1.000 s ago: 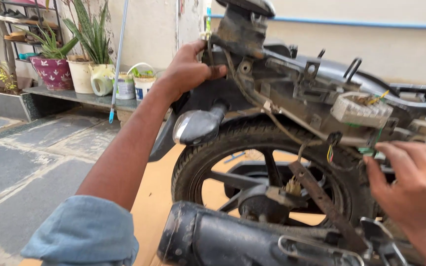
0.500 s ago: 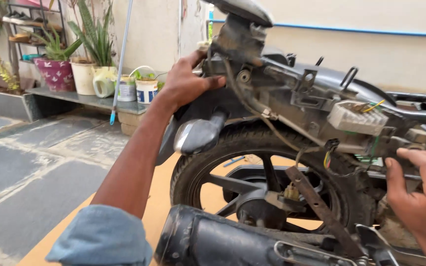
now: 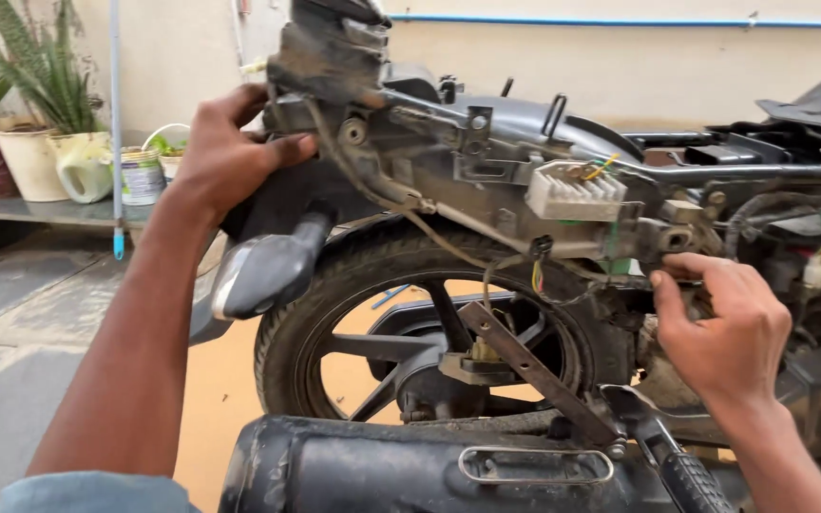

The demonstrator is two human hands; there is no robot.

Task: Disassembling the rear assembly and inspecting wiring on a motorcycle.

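Head view: left hand [image 3: 230, 157] grips the tail frame [image 3: 334, 104] — right hand [image 3: 719, 328] pinches wiring.

The stripped motorcycle tail frame [image 3: 486, 142] — dusty grey metal, seat off, wires bare — runs level above the rear wheel [image 3: 429, 332]. The left hand [image 3: 230, 157] grips its rear end, just above the wheel; the right hand [image 3: 724, 328] pinches a part under the frame, ahead of the wheel.
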